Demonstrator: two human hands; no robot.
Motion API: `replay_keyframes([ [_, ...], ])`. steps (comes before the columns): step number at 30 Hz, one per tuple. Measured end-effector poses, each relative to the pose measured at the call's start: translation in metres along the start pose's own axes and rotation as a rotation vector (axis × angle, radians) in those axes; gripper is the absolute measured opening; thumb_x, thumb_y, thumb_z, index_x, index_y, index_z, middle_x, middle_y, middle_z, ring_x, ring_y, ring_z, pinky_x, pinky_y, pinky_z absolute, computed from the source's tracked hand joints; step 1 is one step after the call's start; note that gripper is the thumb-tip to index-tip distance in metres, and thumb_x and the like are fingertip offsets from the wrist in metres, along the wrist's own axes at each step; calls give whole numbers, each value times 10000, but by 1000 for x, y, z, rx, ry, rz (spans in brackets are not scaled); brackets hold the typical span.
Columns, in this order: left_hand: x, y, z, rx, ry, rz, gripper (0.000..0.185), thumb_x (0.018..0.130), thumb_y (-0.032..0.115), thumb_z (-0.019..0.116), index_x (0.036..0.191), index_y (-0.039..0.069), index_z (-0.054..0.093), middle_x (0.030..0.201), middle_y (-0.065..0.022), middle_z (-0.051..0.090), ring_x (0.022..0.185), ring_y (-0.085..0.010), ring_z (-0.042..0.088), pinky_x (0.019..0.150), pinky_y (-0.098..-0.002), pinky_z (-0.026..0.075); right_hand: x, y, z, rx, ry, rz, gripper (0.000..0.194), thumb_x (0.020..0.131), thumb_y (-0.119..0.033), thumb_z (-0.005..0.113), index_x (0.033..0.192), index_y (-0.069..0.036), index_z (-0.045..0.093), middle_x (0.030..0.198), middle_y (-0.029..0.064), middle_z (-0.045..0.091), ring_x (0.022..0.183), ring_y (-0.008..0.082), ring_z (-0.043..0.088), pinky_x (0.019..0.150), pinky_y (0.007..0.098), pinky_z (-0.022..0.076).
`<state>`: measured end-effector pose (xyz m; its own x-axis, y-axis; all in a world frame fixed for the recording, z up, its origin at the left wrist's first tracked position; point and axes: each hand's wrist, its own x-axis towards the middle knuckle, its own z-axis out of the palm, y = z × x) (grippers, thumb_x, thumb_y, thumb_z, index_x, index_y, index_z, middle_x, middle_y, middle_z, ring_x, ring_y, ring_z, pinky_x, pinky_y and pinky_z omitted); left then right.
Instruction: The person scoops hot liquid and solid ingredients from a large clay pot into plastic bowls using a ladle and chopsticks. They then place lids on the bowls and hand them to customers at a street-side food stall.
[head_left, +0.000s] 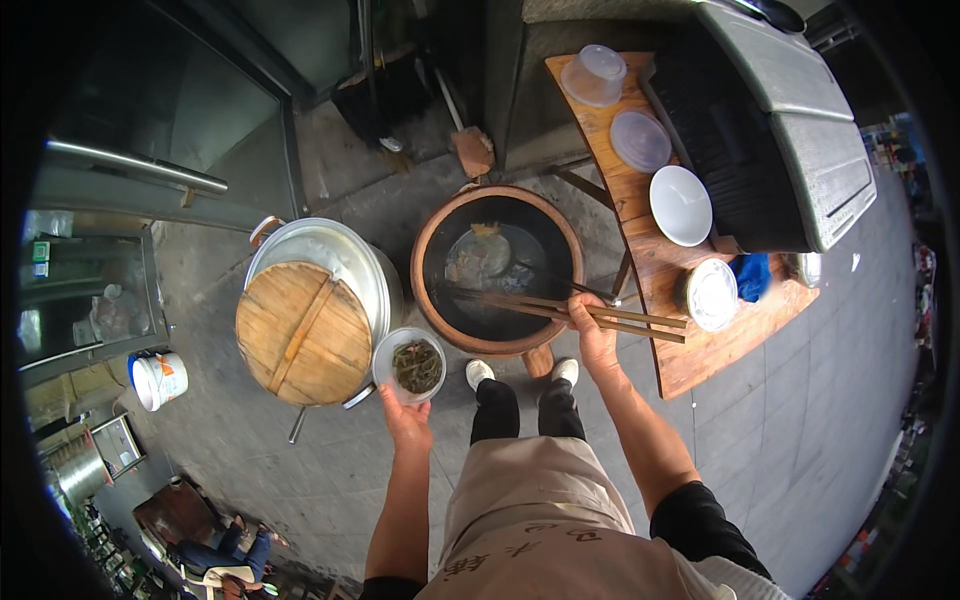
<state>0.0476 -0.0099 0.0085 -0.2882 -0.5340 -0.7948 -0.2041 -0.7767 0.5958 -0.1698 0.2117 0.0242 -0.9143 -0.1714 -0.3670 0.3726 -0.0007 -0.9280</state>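
Observation:
My left hand (406, 420) holds a translucent plastic bowl (381, 356) from its near side; dark green leafy food (417, 366) lies in it. My right hand (592, 326) is closed around long wooden chopsticks (525, 305). Their far ends reach left into a large round clay-rimmed vessel (424, 300) with a dark inside. Liquid and pale and yellowish pieces (486, 251) show in the vessel; what exactly they are cannot be told. A round wooden lid (304, 334) lies partly over a big aluminium pot (375, 255), left of the vessel and close to the bowl.
At the right, a wooden table (750, 341) bears a white bowl (680, 205), plastic containers (594, 75), a blue cloth (750, 276) and a large insulated box (810, 120). A white bucket (161, 381) stands at the left. A seated person (225, 559) is at the lower left.

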Motion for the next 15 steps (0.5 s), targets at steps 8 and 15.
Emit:
replay_keyframes([
  [8, 2, -7, -2, -61, 6, 45, 756, 790, 695, 424, 1364, 224, 281, 1350, 18, 381, 1151, -193, 406, 921, -388, 277, -46, -8, -53, 345, 142, 155, 178, 872, -270, 584, 883, -100, 533, 791, 65, 641, 696, 171, 640, 551, 201, 449],
  [15, -3, -10, 6, -103, 56, 27, 796, 793, 668, 460, 1391, 197, 229, 1404, 0, 310, 1258, -228, 330, 994, -415, 227, -68, -24, -104, 514, 186, 219, 183, 877, -279, 567, 892, -102, 523, 805, 86, 649, 689, 201, 654, 544, 213, 486],
])
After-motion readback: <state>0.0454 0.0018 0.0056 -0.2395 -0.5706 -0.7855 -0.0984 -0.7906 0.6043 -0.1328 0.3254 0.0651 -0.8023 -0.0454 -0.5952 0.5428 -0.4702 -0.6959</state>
